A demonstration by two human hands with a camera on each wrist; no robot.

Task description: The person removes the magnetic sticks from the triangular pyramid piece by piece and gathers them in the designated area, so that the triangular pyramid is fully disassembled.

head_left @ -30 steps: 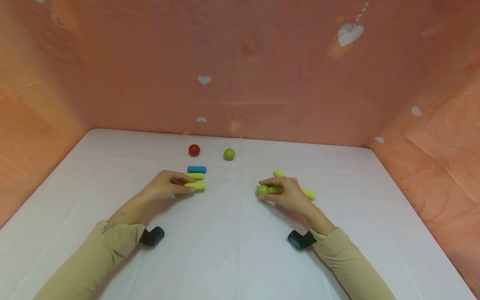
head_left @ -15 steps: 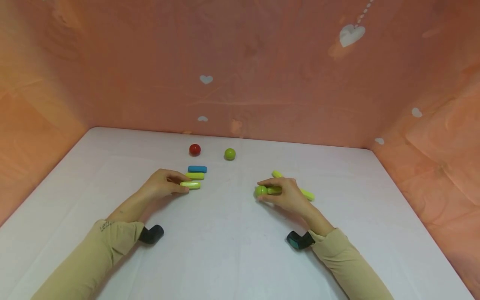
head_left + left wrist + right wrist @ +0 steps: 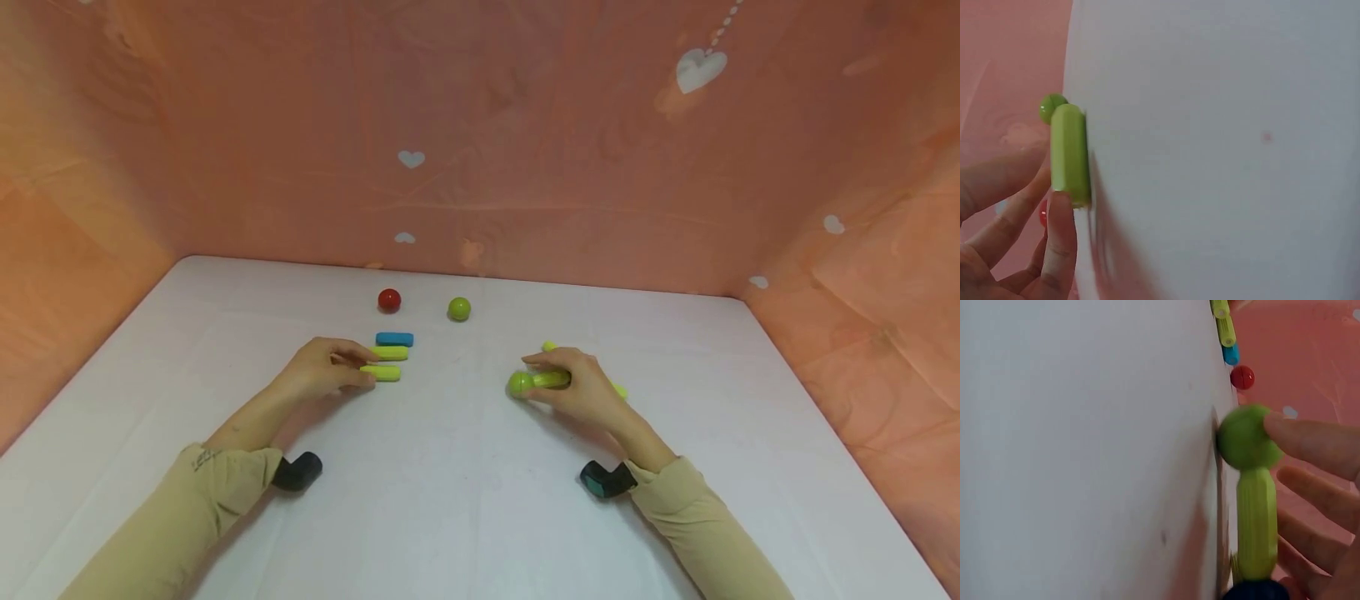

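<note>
- I am watching the left hand (image 3: pixel 324 371) at centre-left of the head view: its fingertips are pinching the near end of a yellow-green stick (image 3: pixel 381 372) lying flat on the white table (image 3: pixel 450 500). The left wrist view shows that stick (image 3: pixel 1070 155) lying against the tabletop with a finger (image 3: pixel 1062 240) on its end, so I judge the grip is only steadying it in line.
- Just above it in the frame, a second yellow-green stick (image 3: pixel 391 352) and a blue stick (image 3: pixel 394 339) are lying parallel, making a tidy row.
- The right hand (image 3: pixel 581 383), right of centre, is curling round a green stick with a green ball (image 3: pixel 521 383) at its left end; the right wrist view shows the ball (image 3: pixel 1244 437) sitting end-on against the stick (image 3: pixel 1255 525), a fingertip touching the ball, probably keeping the pair joined.
- Another yellow-green stick (image 3: pixel 619 389) is peeking out behind that hand, mostly hidden.
- A red ball (image 3: pixel 388 300) and a loose green ball (image 3: pixel 459 309) are resting apart near the pink backdrop (image 3: pixel 480 125).
</note>
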